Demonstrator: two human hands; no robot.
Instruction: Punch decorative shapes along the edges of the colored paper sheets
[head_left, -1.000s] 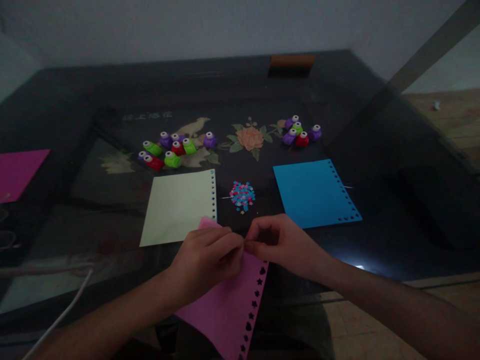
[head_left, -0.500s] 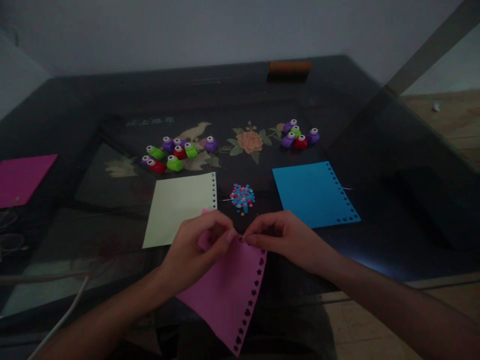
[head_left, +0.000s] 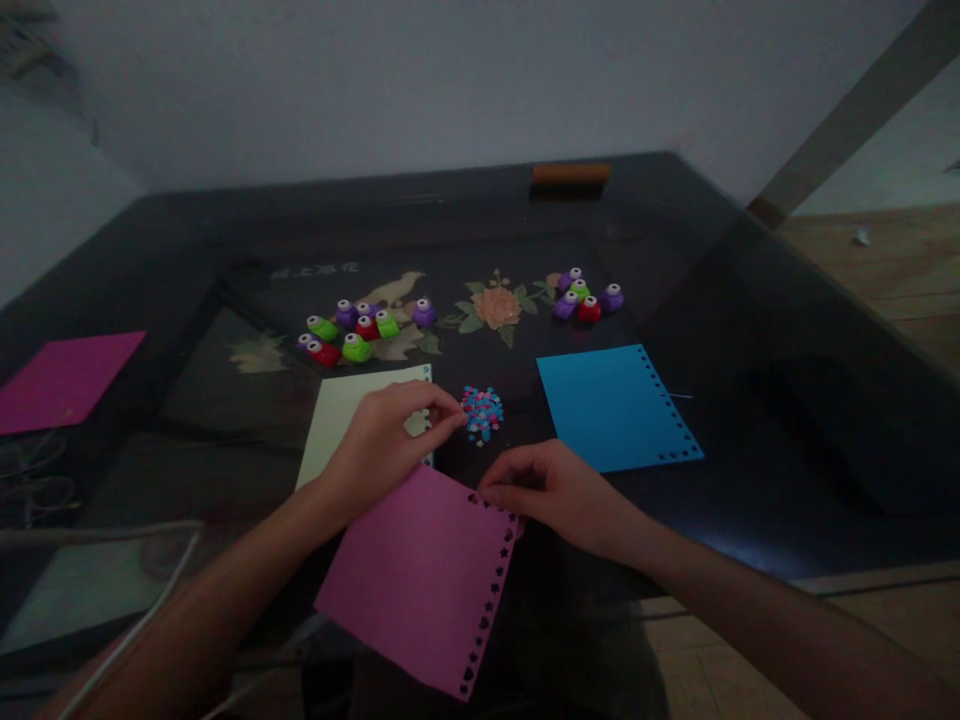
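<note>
My right hand (head_left: 551, 492) pinches the top right corner of a pink sheet of paper (head_left: 416, 580). Shaped holes, stars and hearts among them, run down the sheet's right side and along its top corner. My left hand (head_left: 390, 430) is closed in a pinch at the left edge of a small pile of paper confetti (head_left: 481, 412); what its fingertips hold, if anything, is too small to make out. Beneath that hand lies a pale green sheet (head_left: 341, 405), partly covered, with holes along its right edge. To the right rests a blue sheet (head_left: 611, 405), punched along its right and lower edges.
Several purple, green and red craft punches (head_left: 356, 347) stand at the left back, and another group of punches (head_left: 589, 308) at the right back. A brown cylinder (head_left: 570, 175) lies by the wall. Far left are a magenta sheet (head_left: 67, 380) and a white cable (head_left: 161, 605).
My left hand has let go of the pink sheet and moved left and up to the confetti. The sheet hangs flatter, held by my right hand. The view has tilted up slightly.
</note>
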